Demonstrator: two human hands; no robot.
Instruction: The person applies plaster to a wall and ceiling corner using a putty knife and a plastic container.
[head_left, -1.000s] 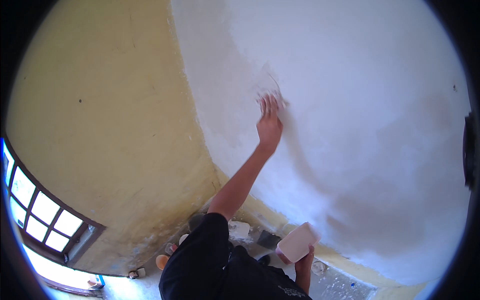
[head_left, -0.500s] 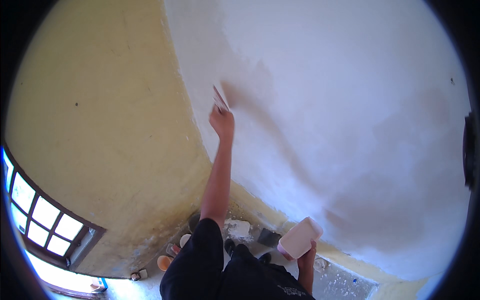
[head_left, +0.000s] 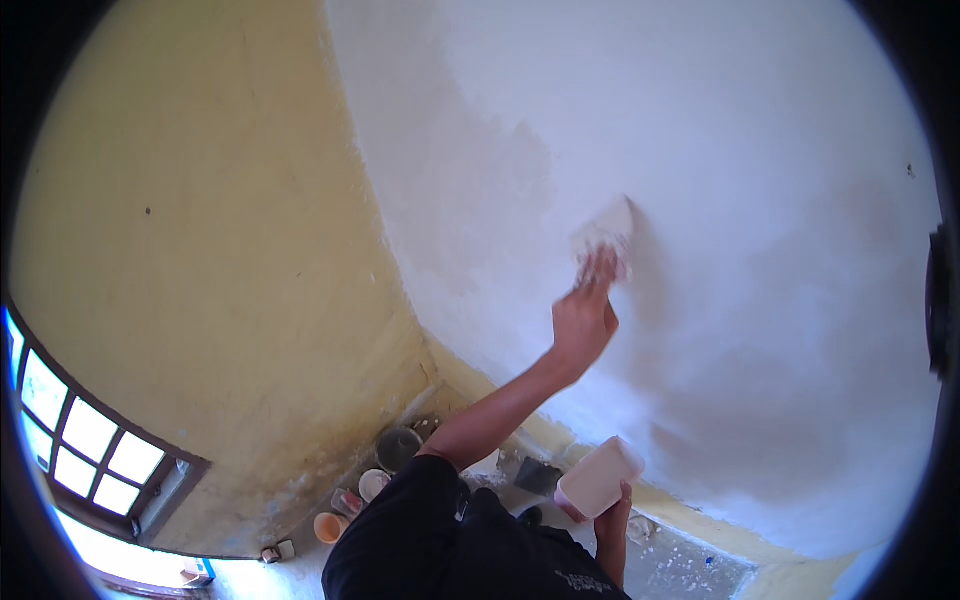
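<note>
My left hand (head_left: 586, 322) is stretched up and forward, its fingers closed around a putty knife (head_left: 606, 230). The blade is flat, wide and smeared with whitish filler, and it lies against or very close to the white wall (head_left: 760, 120). Lower down, my right hand (head_left: 613, 512) grips a pale pink rectangular tub (head_left: 598, 478) by its right side. I cannot tell whether the smooth pale face of the tub is its contents or its own surface. Darker, damp-looking patches (head_left: 740, 390) spread across the white wall.
A yellow wall (head_left: 200, 200) meets the white one at a corner on the left. A barred window (head_left: 95, 435) is at lower left. Along the floor stand a dark bucket (head_left: 399, 447), an orange pot (head_left: 329, 527) and a dark square object (head_left: 537, 476). White splatter marks the floor (head_left: 690, 568).
My left hand has swept the putty knife right and slightly down across the white wall, away from the corner. The blade now shows its broad side. My right hand and the tub have stayed put.
</note>
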